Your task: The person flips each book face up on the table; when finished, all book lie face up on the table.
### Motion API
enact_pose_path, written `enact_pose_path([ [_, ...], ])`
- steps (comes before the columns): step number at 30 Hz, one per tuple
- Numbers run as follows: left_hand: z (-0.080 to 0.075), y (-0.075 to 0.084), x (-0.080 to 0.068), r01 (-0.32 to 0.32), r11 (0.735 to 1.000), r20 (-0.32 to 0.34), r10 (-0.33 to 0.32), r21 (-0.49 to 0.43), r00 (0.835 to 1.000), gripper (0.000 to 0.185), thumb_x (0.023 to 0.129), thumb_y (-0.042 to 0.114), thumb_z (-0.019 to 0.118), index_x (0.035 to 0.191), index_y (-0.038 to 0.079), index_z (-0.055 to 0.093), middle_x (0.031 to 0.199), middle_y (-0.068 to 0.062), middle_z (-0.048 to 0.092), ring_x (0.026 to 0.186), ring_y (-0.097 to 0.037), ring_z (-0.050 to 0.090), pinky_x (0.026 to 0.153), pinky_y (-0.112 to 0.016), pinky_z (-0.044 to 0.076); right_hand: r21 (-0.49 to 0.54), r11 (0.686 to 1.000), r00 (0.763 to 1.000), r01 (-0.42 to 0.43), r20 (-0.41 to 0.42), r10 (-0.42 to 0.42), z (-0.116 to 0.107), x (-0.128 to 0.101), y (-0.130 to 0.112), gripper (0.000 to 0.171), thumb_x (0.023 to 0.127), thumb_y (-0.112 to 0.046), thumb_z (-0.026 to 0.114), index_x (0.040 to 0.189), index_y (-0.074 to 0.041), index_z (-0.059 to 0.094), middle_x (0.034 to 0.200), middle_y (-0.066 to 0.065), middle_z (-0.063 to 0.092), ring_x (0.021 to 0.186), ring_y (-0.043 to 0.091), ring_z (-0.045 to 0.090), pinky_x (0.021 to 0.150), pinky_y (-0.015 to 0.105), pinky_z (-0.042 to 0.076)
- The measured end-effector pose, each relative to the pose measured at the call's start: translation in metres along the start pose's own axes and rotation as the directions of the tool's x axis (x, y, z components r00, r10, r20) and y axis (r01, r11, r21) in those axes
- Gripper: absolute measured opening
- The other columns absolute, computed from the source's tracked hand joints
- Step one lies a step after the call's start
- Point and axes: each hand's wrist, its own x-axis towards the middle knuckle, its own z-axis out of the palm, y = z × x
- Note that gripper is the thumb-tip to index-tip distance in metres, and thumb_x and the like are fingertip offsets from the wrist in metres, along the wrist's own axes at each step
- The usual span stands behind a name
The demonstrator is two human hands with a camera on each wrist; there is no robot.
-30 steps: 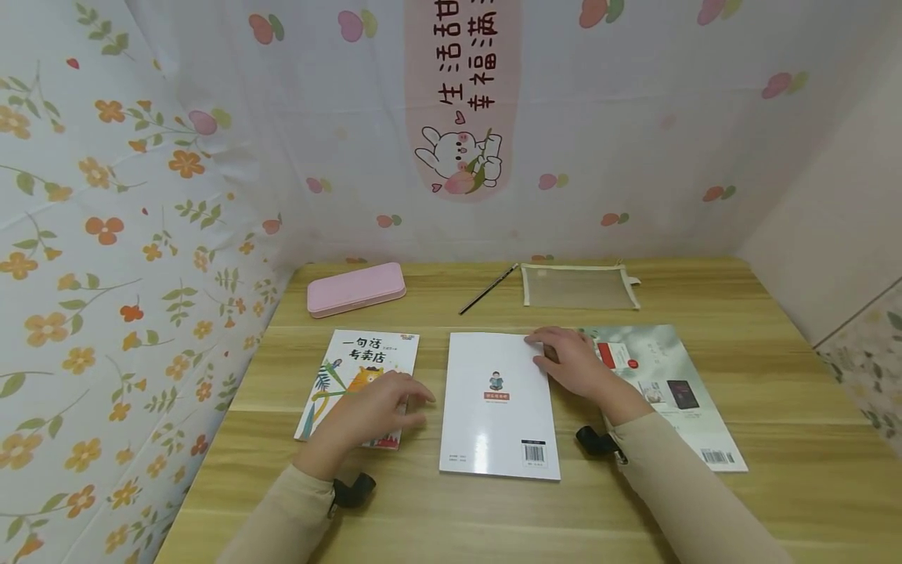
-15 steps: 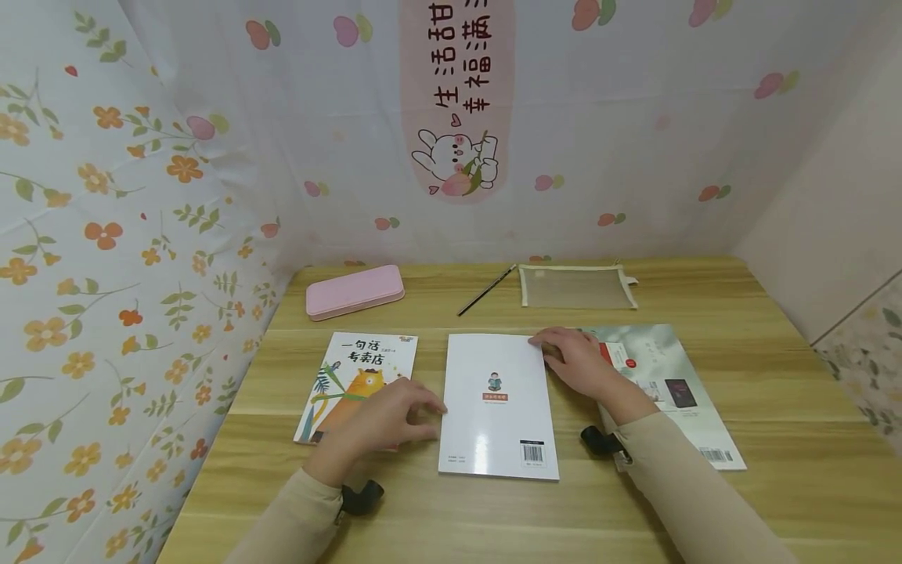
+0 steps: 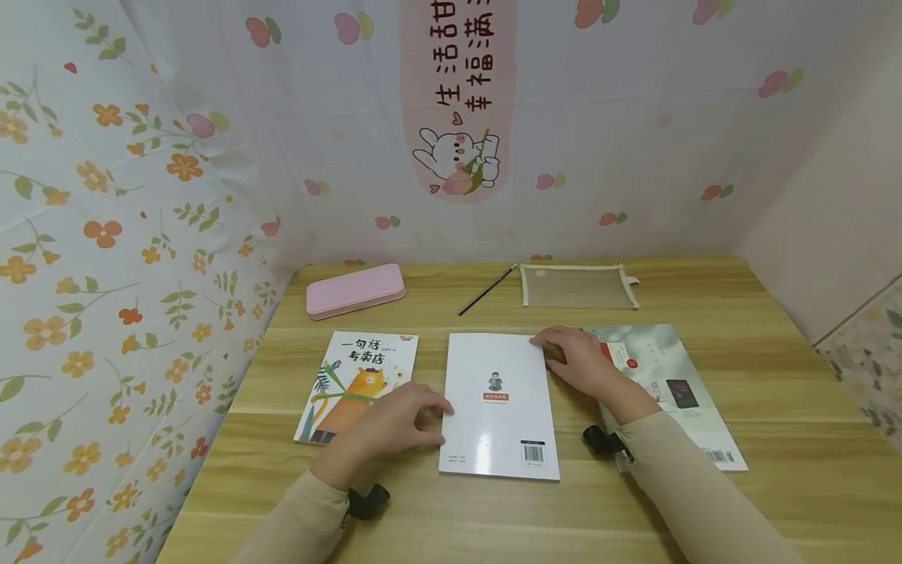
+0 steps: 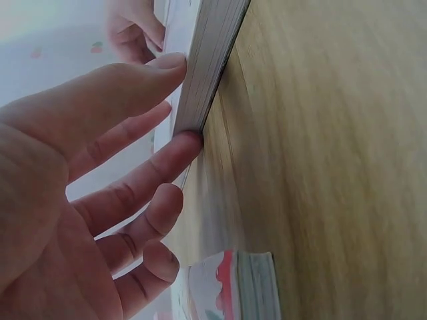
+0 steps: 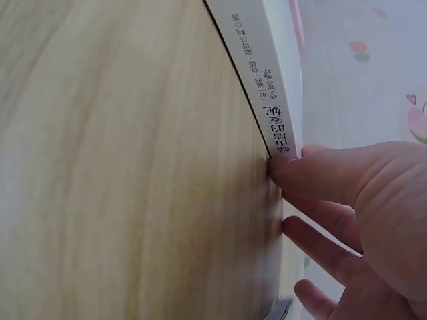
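A white book (image 3: 499,403) lies back cover up in the middle of the wooden table (image 3: 775,392). My left hand (image 3: 440,411) is at its left edge. In the left wrist view the left hand (image 4: 179,100) has its thumb tip on the top of the page edge (image 4: 210,60) and its forefinger tip at the bottom of that edge, by the table; the fingers are nearly straight. My right hand (image 3: 546,345) rests at the book's far right corner. In the right wrist view the right hand (image 5: 280,193) has its thumb against the spine (image 5: 267,87), fingers stretched out alongside. The book lies flat.
A picture book with an orange cat (image 3: 355,384) lies to the left, and a grey-green magazine (image 3: 669,384) lies to the right, partly under my right arm. A pink case (image 3: 355,289), a dark pen (image 3: 488,290) and a mesh pouch (image 3: 578,286) sit at the back. Patterned cloth walls enclose the table.
My left hand has slid right from the picture book to the white book's left edge. The right hand stays at the far right corner.
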Motion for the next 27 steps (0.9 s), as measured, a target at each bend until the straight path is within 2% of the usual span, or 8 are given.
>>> enact_pose_path([
  [7,0.002,0.001,0.001,0.002,1.000,-0.023,-0.002,0.005,1.000,0.035,0.082,0.028,0.087,0.115,0.020,0.077,0.099,0.008,0.072,0.092,-0.012,0.058,0.085,-0.030,0.048,0.009,1.000,1.000,-0.001,-0.005,0.001,0.002,0.004,0.001,0.040,0.089,0.003,0.075,0.127,-0.008,0.071,0.135,0.019,0.065,0.131,0.044,0.056,0.109,0.066,0.040],
  [12,0.003,0.001,0.001,0.025,0.999,-0.027,-0.025,-0.025,0.999,0.035,0.081,0.025,0.088,0.114,0.019,0.077,0.098,0.007,0.072,0.092,-0.013,0.059,0.086,-0.030,0.048,0.044,0.999,1.000,-0.001,-0.011,0.001,0.003,0.006,0.003,0.040,0.087,0.006,0.075,0.125,-0.007,0.072,0.135,0.021,0.065,0.131,0.044,0.056,0.108,0.062,0.044],
  [19,0.002,0.002,0.002,0.062,0.997,-0.007,-0.063,-0.053,0.998,0.034,0.081,0.023,0.089,0.113,0.018,0.078,0.098,0.008,0.072,0.091,-0.012,0.058,0.085,-0.030,0.048,0.091,0.996,1.000,-0.004,-0.025,0.007,0.004,0.006,0.006,0.041,0.086,0.006,0.077,0.124,-0.008,0.073,0.132,0.020,0.065,0.126,0.043,0.058,0.106,0.060,0.046],
  [27,0.003,0.003,0.000,0.064,0.996,-0.015,-0.065,-0.069,0.998,0.034,0.081,0.024,0.088,0.114,0.019,0.078,0.099,0.009,0.073,0.091,-0.010,0.057,0.085,-0.028,0.048,0.089,0.996,0.998,0.004,-0.067,0.002,0.003,0.004,0.010,0.044,0.084,0.003,0.081,0.124,-0.013,0.074,0.129,0.016,0.065,0.124,0.042,0.058,0.104,0.060,0.047],
])
